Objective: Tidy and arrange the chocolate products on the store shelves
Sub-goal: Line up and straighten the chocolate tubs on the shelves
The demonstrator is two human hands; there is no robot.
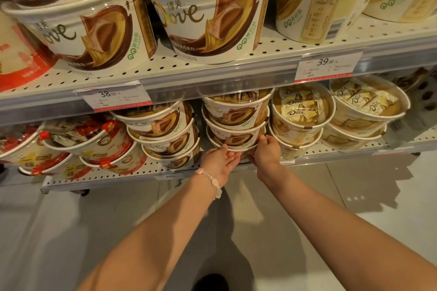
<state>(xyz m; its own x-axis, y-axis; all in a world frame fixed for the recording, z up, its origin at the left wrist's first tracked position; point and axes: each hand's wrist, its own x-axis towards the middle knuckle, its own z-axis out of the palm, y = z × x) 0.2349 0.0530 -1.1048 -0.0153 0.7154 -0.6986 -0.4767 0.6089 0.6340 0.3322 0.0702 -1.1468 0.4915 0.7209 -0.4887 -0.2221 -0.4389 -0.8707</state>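
A person reaches both bare arms to the lower white perforated metal shelf of a store display, where round white-and-brown paper Dove chocolate tubs with clear lids stand in stacks. The left hand, a pale beaded bracelet at its wrist, lies palm-up with fingers reaching under the front of the bottom brown tub of the middle three-high stack; the right hand curls its fingers around that same tub's right rim. How tightly the left fingers grip cannot be told. To the left stands a leaning stack of brown tubs, then tumbled red-and-white tubs; to the right, cream-and-gold tubs show wrapped Dove pieces through their lids. The upper shelf carries larger-looking brown Dove tubs stacked in twos, with white price tags reading 38.00 and 39.90 clipped to its edge. Grey floor tiles lie below.
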